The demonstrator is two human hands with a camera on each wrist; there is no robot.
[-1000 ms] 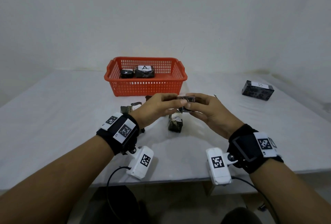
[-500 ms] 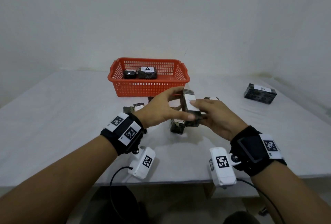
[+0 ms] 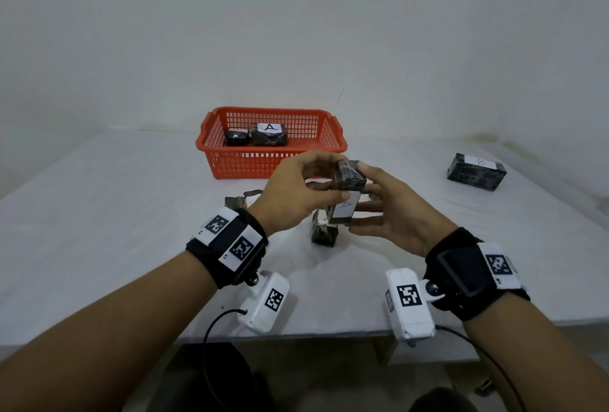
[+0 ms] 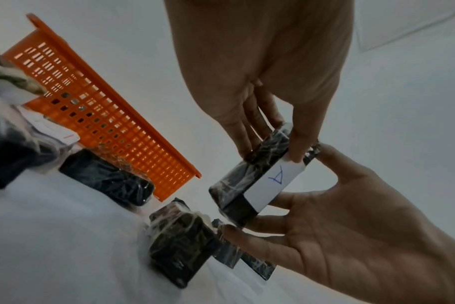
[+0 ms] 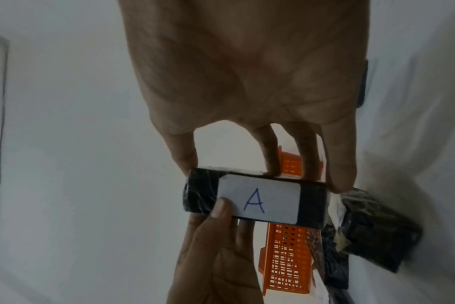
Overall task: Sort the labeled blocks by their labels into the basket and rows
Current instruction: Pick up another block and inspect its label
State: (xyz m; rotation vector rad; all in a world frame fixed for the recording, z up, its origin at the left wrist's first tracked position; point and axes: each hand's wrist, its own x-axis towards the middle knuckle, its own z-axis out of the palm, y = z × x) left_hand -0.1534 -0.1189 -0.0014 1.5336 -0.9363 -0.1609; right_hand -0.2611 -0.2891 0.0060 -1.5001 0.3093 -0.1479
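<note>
Both hands hold one dark wrapped block above the table in front of the orange basket. Its white label reads A. My left hand pinches the block from the left, thumb on the label's edge. My right hand grips it from the right, fingertips at both ends. In the basket lie a block labelled A and a smaller dark block. A block labelled B lies on the table at far right.
Several more wrapped blocks stand on the white table under the hands and to their left, close to the basket's front wall. The table's front edge runs below the wrists.
The two hands have turned the block from lying end-on to upright and tilted, so its A label now faces me. The hands rose slightly.
</note>
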